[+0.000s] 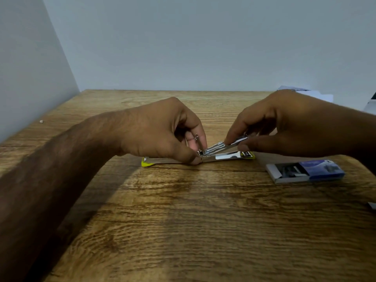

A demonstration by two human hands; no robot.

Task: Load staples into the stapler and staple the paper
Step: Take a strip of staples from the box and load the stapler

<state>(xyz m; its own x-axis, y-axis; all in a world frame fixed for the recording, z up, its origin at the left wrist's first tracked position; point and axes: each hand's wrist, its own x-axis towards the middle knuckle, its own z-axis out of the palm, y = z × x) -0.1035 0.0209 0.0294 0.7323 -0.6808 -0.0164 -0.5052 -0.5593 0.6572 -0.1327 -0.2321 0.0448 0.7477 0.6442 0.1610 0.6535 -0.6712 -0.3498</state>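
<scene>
Stapler [227,156] open: hinge [200,153] pinched by left hand [160,131] grip, raised magazine [234,142] at 3 o'clock by right hand [284,123] grip. Judged light, stiff, slick; best held by sides.

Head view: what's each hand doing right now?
Left hand: pinches the open yellow-and-chrome stapler at its hinge.
Right hand: pinches its raised metal staple rail.

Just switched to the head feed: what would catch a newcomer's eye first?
Two bare hands meet mid-table over an opened yellow-and-silver metal stapler: the left hand grips its hinge end, the right hand pinches its raised silver rail. To the right lies a blue cardboard staple box, slid open, on the brown wooden table.
</scene>
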